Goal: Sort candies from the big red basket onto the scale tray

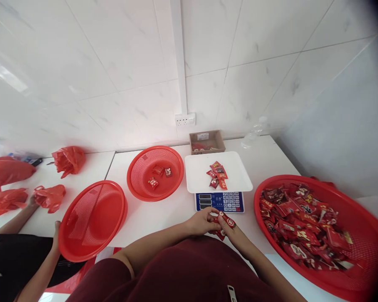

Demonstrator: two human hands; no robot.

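Note:
My left hand (200,221) and my right hand (231,230) meet just in front of the scale's keypad (220,201), both gripping small red candy packets (224,221). The white scale tray (236,180) carries several red packets (217,174). A large red basket (370,239) at the right is heaped with red candy packets (302,224). Beyond my hands, left of the scale, a smaller red basket (138,186) holds three packets (159,175).
A stack of shallow red baskets (93,218) sits at the left, with another person's hand (56,235) on its rim. Red plastic bags (68,159) lie on the left table; that person's other hand touches one (48,196). A cardboard box (207,141) and a clear bottle (253,133) stand by the wall.

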